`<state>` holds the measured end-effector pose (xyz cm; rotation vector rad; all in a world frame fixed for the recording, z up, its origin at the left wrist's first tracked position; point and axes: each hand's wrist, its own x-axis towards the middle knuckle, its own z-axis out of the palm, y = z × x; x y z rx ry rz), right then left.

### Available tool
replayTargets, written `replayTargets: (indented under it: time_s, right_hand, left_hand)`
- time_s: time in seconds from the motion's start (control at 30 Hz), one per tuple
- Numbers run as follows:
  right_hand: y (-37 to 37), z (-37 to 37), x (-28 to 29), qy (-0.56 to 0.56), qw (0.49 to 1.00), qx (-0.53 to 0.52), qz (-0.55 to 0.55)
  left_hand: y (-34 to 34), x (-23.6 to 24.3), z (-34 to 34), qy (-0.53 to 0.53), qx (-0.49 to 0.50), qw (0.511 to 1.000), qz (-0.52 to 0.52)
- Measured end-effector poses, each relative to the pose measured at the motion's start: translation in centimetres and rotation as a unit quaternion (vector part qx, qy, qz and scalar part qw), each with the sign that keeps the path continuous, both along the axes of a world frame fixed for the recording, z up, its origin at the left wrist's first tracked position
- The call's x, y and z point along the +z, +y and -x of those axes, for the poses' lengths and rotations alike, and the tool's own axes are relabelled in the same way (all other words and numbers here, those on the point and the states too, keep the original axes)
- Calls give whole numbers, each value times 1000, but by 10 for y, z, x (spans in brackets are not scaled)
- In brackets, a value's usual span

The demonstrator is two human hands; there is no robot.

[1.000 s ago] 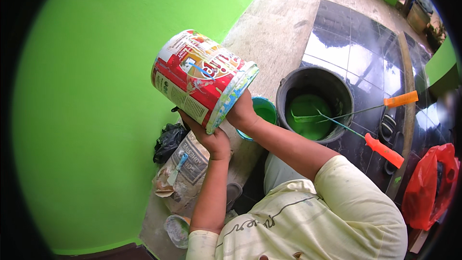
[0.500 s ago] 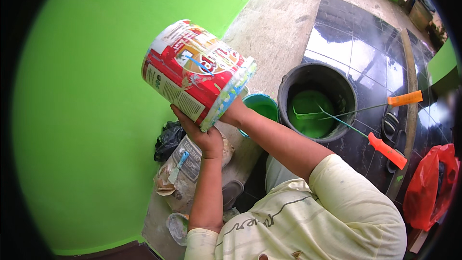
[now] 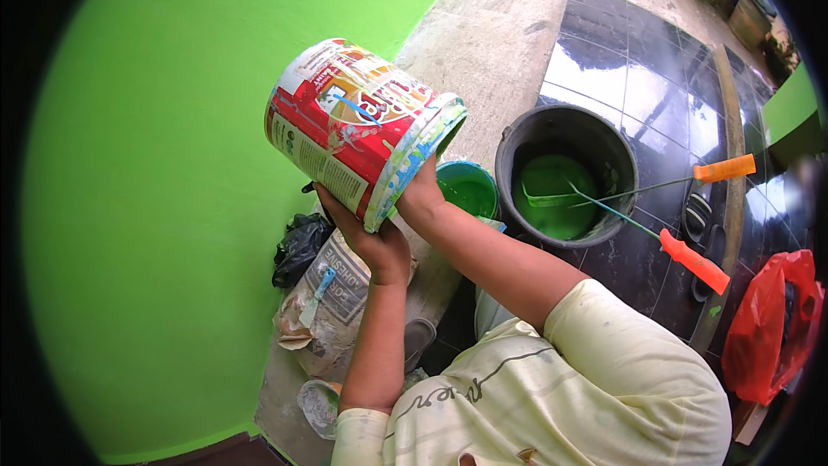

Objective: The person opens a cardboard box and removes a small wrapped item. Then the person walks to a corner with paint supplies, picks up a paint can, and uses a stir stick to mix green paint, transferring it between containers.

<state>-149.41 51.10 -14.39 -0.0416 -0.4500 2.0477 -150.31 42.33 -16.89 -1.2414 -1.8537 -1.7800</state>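
Bucket (image 3: pixel 341 129) of red-and-white, paint-streaked cylindrical plastic tilts left of the frame's upper centre, mouth facing lower right. Working well here calls for firm support beneath the rim, a steady tilt and an unhurried reach inside. The left hand (image 3: pixel 377 246) clasps the bucket's underside, forearm rising from below; the right hand (image 3: pixel 419 192) reaches into the mouth, fingers hidden, so their grip cannot be told.

Right forearm (image 3: pixel 509 246) partly blocks mouth of red bucket (image 3: pixel 345 142); wall (image 3: pixel 147 207) closes left side. Black bucket (image 3: pixel 561 134) reachable over far rim; two orange-handled tools (image 3: pixel 694 261) bar right rim. Sack (image 3: pixel 341 289), black bag (image 3: pixel 300 248) below left hand (image 3: pixel 373 243).
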Motion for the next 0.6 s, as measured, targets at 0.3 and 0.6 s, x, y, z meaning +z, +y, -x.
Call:
replayTargets:
  time_s: [0.3, 0.6]
  right_hand:
    - [3, -5, -2, -194, 931, -84, -297]
    - [21, -58, 8, -449, 682, -240, -524]
  left_hand:
    - [-10, 11, 19, 77, 43, 992, 88]
    - [-16, -3, 17, 62, 80, 991, 88]
